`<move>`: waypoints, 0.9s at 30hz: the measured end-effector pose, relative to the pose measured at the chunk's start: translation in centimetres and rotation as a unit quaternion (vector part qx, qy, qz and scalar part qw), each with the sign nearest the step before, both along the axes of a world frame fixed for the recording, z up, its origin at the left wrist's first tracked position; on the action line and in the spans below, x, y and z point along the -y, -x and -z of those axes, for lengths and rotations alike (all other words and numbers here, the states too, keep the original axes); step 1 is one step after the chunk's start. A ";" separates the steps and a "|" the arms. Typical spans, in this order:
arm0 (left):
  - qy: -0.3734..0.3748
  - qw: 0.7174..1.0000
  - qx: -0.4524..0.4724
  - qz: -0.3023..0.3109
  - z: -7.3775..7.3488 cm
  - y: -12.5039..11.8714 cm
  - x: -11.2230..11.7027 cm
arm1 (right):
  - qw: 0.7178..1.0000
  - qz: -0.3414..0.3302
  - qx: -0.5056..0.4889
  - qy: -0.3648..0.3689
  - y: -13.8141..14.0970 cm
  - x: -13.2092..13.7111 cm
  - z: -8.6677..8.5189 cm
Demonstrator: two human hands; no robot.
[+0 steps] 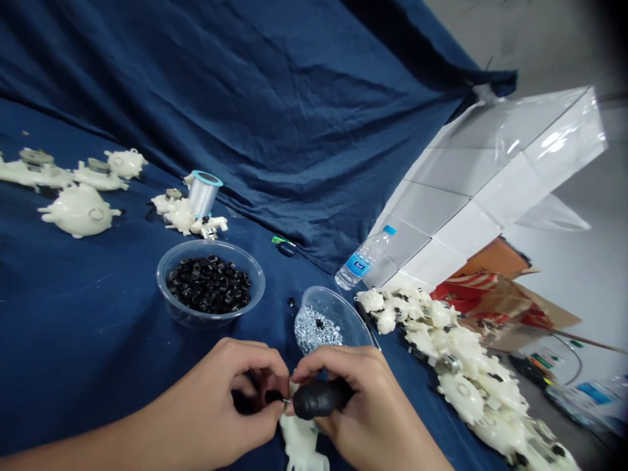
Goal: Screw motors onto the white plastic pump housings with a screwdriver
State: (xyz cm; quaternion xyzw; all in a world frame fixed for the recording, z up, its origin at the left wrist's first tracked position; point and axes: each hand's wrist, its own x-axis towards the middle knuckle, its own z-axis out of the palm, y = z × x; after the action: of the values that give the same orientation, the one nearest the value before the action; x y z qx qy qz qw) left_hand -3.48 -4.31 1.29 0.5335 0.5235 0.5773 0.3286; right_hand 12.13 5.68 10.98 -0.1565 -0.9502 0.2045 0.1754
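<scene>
Head view: a black-handled screwdriver (pixel 321 399) is gripped in the closed right hand (pixel 358 399), its long axis lying nearly level, its tip hidden by fingers and directed toward the left hand (pixel 216 402). That hand is curled nearly shut, a small black piece (pixel 273 396) being pinched at its fingertips. A white plastic housing (pixel 299 438) lies beneath both hands, running toward the lower frame edge; which hand is nearer cannot be told. Above the hands sits a clear bowl (pixel 338 304) of metal screws (pixel 314 330). Left of that bowl, a second bowl (pixel 258 281) of black pieces (pixel 209 284) is set on blue cloth (pixel 83 340). To its right, white housings (pixel 456 353) are heaped; behind it stands a water bottle (pixel 362 261).
</scene>
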 end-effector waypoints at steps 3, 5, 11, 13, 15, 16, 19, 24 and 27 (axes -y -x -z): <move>0.001 1.000 0.005 0.003 -0.2 0.1 -0.2 | 1.000 0.015 -0.008 -0.006 0.1 -0.1 0.2; -0.002 1.000 0.005 0.007 -0.3 0.1 -0.3 | 1.000 0.020 -0.008 0.004 0.1 -0.1 0.2; 0.034 0.999 0.015 -0.014 -0.5 -0.1 -0.1 | 0.997 0.029 -0.001 0.065 0.1 0.3 -2.1; 0.045 0.999 0.013 -0.016 -0.7 -0.1 0.0 | 0.994 0.018 -0.063 0.084 -0.2 0.5 -3.5; 0.057 0.998 0.008 -0.015 -1.0 0.0 0.1 | 0.986 0.013 -0.143 0.079 -0.8 0.5 -4.7; 0.064 0.998 0.006 -0.013 -1.2 0.1 0.2 | 0.981 0.018 -0.178 0.069 -1.1 0.5 -5.1; 0.081 0.997 -0.003 0.005 -1.5 0.2 0.3 | 0.974 0.031 -0.218 0.052 -2.0 0.4 -5.6; 0.068 0.998 -0.006 -0.018 -1.2 0.1 0.2 | 0.982 0.042 -0.163 0.087 -1.6 0.7 -5.3; 0.064 0.998 -0.011 -0.015 -1.1 0.1 0.0 | 0.982 0.058 -0.143 0.112 -1.1 0.8 -5.1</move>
State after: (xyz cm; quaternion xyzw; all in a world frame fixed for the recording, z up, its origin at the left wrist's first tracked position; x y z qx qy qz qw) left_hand -3.57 -4.32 2.36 0.5095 0.5709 0.5416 0.3481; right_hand 13.25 4.88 16.10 -0.1991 -0.8757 0.3192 0.3028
